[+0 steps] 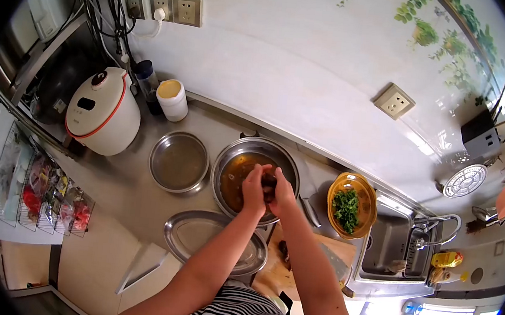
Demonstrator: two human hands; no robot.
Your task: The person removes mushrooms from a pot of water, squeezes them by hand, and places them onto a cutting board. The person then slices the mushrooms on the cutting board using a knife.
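My left hand (255, 189) and my right hand (283, 191) are cupped together over a round metal basin (218, 186) of brownish liquid. Dark brown pieces (269, 190) show between the palms; their kind is hard to make out. Both hands' fingers curl around them, partly hidden from above. Below my right forearm lies a wooden cutting board (268, 278), with more dark pieces (284, 251) near its left side and what looks like a broad knife blade (338, 260) on its right.
A shallow round metal pan (179, 161) and an oval metal platter (181, 236) stand left of my arms. On the right, an amber bowl (371, 208) holds chopped greens (345, 210) beside the sink (382, 246). A rice cooker (103, 113) and white jar (173, 101) stand at the back left.
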